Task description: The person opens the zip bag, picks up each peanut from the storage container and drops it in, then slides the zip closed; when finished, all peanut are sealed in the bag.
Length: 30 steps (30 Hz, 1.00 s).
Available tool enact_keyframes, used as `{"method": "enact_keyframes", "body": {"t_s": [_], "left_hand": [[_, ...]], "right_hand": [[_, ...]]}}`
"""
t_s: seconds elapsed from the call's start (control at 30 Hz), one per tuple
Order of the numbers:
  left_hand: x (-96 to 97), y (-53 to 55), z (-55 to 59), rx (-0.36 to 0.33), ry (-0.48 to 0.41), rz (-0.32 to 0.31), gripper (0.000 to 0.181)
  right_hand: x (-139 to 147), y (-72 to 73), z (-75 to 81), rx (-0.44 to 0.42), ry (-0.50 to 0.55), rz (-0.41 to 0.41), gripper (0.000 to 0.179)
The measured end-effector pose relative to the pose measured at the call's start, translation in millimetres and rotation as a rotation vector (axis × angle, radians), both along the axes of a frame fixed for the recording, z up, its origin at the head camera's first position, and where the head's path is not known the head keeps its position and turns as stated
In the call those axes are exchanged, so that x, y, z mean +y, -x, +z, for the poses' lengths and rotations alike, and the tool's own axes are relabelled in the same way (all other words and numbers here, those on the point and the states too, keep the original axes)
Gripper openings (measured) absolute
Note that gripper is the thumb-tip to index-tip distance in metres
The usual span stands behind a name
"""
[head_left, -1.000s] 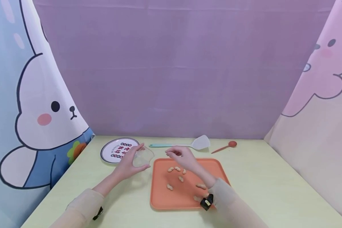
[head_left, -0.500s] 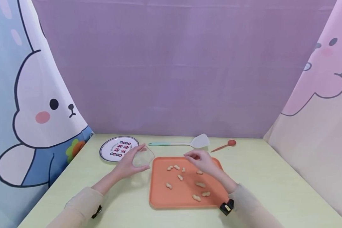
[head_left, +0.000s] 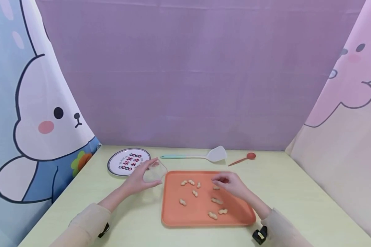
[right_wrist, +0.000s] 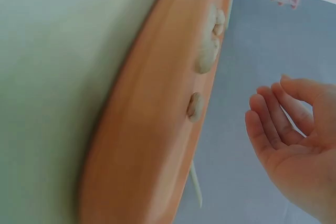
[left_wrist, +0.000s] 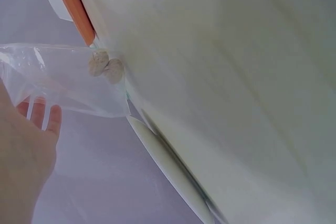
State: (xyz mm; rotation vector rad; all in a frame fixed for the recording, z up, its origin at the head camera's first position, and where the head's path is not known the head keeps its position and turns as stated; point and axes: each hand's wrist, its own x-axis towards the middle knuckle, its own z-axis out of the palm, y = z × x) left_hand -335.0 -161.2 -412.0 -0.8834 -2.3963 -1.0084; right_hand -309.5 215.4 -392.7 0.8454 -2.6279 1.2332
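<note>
My left hand [head_left: 138, 179] holds a clear plastic bag [head_left: 154, 173], its thumb and fingers spread apart at the bag's mouth. Through the film, the left wrist view shows a peanut [left_wrist: 106, 67] at the bottom of the bag. My right hand [head_left: 234, 186] hovers over the back right of the orange tray [head_left: 185, 219]. Its fingers are loosely bent, and in the right wrist view nothing shows between them. Several unshelled peanuts [head_left: 212, 215] lie scattered on the tray; one peanut [head_left: 216, 188] is just below the right fingertips.
Behind the left hand lies a white oval plate [head_left: 117, 166] with red lettering. A spatula [head_left: 217, 154] with a mint handle is behind the tray. Farther right lies a small red spoon [head_left: 250, 156]. A purple cloth [head_left: 185, 85] hangs at the table's back edge.
My right hand has moved right, away from the bag, to above the tray's right side, uncovering peanuts there. The left hand keeps holding the bag in nearly the same place.
</note>
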Motion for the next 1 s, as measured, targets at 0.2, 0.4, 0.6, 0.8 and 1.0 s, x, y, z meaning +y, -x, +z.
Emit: {"method": "enact_keyframes", "body": {"t_s": [0.2, 0.4, 0.6, 0.8, 1.0], "left_hand": [[-0.8, 0.1, 0.0, 0.007, 0.009, -0.013, 0.083], [-0.9, 0.8, -1.7, 0.002, 0.016, -0.017, 0.082], [-0.2, 0.9, -2.2, -0.011, 0.015, -0.021, 0.082], [-0.4, 0.7, -2.3, -0.015, 0.02, -0.021, 0.082], [-1.3, -0.2, -1.7, -0.022, 0.015, -0.017, 0.083]], "right_hand": [[12.0, -3.4, -7.4, -0.04, -0.03, 0.07, 0.02], [18.6, -7.2, -9.8, -0.165, -0.078, 0.126, 0.02], [21.5, -7.8, -12.3, -0.146, -0.194, 0.12, 0.014], [22.4, -8.6, -15.1, -0.157, -0.218, 0.171, 0.013], [21.4, -8.3, -15.2, -0.148, -0.222, 0.149, 0.013]]}}
